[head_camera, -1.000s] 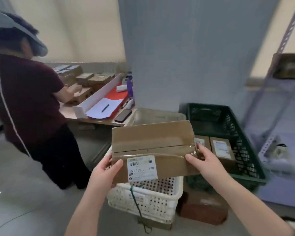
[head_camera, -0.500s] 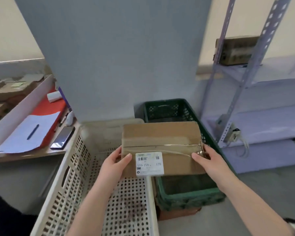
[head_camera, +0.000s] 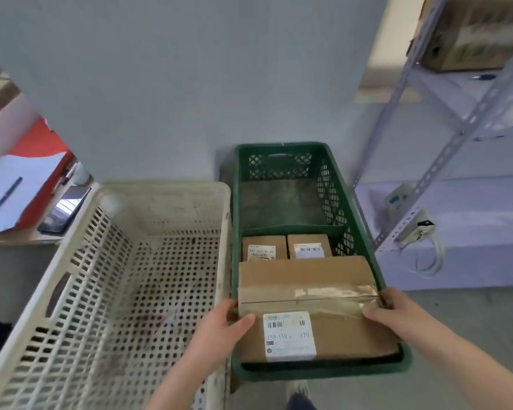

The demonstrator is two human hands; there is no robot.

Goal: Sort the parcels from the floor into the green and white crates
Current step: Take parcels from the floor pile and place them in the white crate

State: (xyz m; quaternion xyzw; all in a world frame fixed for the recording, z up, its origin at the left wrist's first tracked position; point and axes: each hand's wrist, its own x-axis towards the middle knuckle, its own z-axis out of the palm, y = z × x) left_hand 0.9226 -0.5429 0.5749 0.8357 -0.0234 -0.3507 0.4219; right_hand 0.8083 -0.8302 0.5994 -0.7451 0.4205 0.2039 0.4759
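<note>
1. Currently the step in hand looks like placing: a large brown parcel (head_camera: 308, 276) is held in the near end of the green crate (head_camera: 335, 184), which stands just right of the white crate (head_camera: 166, 190).
2. Both hands grasp it. The left hand (head_camera: 219, 329) clasps its left end with the thumb on top, and the right hand (head_camera: 397, 318) clasps its right end likewise.
3. I cannot tell whether the parcel already rests on the crate floor or hangs just above it.
4. Next, I judge, it must be lowered flat and the fingers slid out from between the parcel's ends and the crate walls, a tight fit on both sides.
5. Just beyond it lie two small parcels (head_camera: 264, 247), side by side, which it should not ride up on.
6. The parcel is a plain cardboard box, sealed across the top with a clear tape strip (head_camera: 323, 292). A white barcode label (head_camera: 289, 335) faces up on its near half.
</note>
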